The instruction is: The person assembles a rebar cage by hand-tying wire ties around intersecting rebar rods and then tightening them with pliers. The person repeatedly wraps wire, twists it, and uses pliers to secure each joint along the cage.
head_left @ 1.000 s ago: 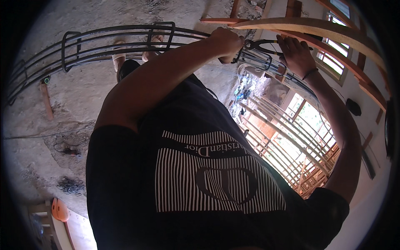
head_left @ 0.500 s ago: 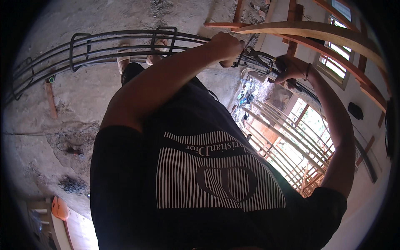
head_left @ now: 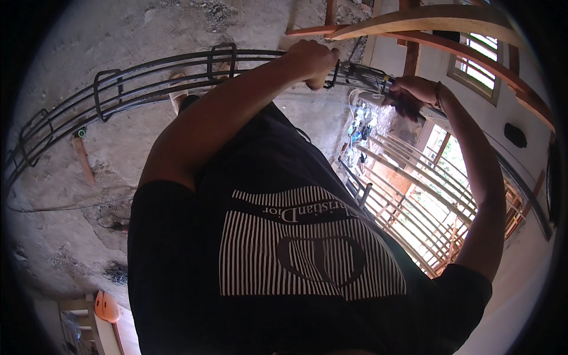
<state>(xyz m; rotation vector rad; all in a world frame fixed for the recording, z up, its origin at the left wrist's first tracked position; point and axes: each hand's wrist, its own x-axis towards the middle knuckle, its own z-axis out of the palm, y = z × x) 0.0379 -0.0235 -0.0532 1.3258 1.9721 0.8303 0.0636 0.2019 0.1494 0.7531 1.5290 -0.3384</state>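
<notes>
- Rebar cage (head_left: 160, 81) is what I have at work: its dark bars, crossed by squarish stirrups (head_left: 96, 97), arc over the top of my feed from the left edge to the hands, just past the black shirt (head_left: 313, 322) with its striped panel, nearest my lens.
- Left hand (head_left: 312, 61) sits beyond the shirt, folded narrow over the bars, with a stirrup just to the right of it (I read this as a grip, though the knuckles hide the inside of it).
- Right hand (head_left: 417, 90), a dark band (head_left: 438, 94) on its wrist, is beside the right-hand stretch of the cage; a dark blur lies under its fingers, and I can't tell whether they hold anything.
- Wooden beams (head_left: 432, 21) cross my upper right, above that hand.
- Below the cage I see rough grey floor (head_left: 53, 231), bearing a short wooden stick (head_left: 84, 160) and a tangle of wire (head_left: 117, 273).
- Farther off, I have an orange object (head_left: 107, 306) at lower left, a barred window (head_left: 482, 59) at upper right, and rows of pale poles (head_left: 414, 188) against bright light.
</notes>
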